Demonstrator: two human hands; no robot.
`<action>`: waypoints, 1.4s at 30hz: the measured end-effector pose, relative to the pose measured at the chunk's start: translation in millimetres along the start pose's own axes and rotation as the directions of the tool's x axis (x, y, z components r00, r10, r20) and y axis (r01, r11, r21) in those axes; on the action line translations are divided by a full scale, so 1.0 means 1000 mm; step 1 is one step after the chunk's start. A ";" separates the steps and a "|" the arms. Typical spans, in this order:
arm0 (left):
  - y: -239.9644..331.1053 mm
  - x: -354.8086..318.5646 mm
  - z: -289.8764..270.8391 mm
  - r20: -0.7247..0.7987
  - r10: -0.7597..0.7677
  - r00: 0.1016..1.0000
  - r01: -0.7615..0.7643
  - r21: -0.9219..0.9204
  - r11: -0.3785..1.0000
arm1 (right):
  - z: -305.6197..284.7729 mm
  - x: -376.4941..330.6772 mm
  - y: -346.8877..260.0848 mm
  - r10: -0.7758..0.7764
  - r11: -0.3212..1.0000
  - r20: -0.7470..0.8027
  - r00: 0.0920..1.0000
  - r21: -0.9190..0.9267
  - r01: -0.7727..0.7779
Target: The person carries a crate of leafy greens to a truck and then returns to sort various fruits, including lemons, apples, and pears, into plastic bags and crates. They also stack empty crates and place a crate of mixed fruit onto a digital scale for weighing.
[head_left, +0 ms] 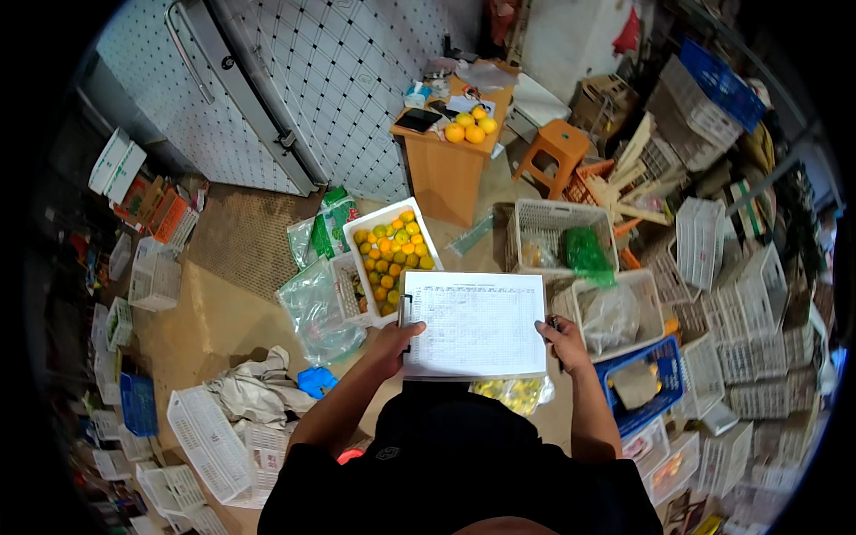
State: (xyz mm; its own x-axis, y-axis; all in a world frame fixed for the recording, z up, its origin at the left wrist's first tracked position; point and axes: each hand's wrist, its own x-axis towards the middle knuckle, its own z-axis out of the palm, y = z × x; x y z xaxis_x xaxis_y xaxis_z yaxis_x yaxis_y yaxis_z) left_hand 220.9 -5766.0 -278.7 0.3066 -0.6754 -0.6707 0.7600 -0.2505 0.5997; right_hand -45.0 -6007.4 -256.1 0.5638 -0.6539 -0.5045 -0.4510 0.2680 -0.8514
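Note:
A clipboard point(477, 323) with a white sheet printed with a table is held level in front of my body. My left hand point(395, 346) grips its left edge beside the dark clip, thumb on top of the paper. On the opposite edge my right hand point(567, 342) pinches the board, thumb over the sheet. A slim dark thing, perhaps a pen, shows at the right fingers; its kind is hard to make out. Just beyond the clipboard stands a white crate of orange and green citrus fruit point(390, 259), partly covered by the board's corner.
A wooden desk point(443, 174) with several oranges point(471, 126) stands ahead, an orange stool point(556, 153) beside it. White crates point(563, 214) and a blue crate point(644, 382) crowd the right. Plastic bags point(323, 312), cloth point(266, 390) and a white crate point(209, 443) lie at left.

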 end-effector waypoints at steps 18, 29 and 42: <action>0.190 0.200 -0.069 -0.250 0.131 0.959 -0.219 -0.368 0.904 | -0.050 0.400 -0.172 0.101 0.649 -0.268 0.958 0.748 0.141; 0.240 0.309 -0.005 -0.511 -0.043 0.859 -0.217 -0.438 0.873 | -0.066 0.801 -0.340 -0.018 0.634 -0.099 0.995 0.768 0.088; 0.259 0.342 0.048 -0.716 -0.262 0.647 -0.165 -0.467 0.869 | 0.034 1.007 -0.385 0.104 0.950 -0.073 0.992 0.303 -0.078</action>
State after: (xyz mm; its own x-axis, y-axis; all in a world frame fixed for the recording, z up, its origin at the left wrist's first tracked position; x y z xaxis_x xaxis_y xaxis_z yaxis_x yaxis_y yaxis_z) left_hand 495.3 -6095.1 -331.7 0.4095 0.1259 -0.9036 0.8773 0.2175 0.4279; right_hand 719.6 -6745.4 -441.7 0.4619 -0.6719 -0.5789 -0.2626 0.5198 -0.8129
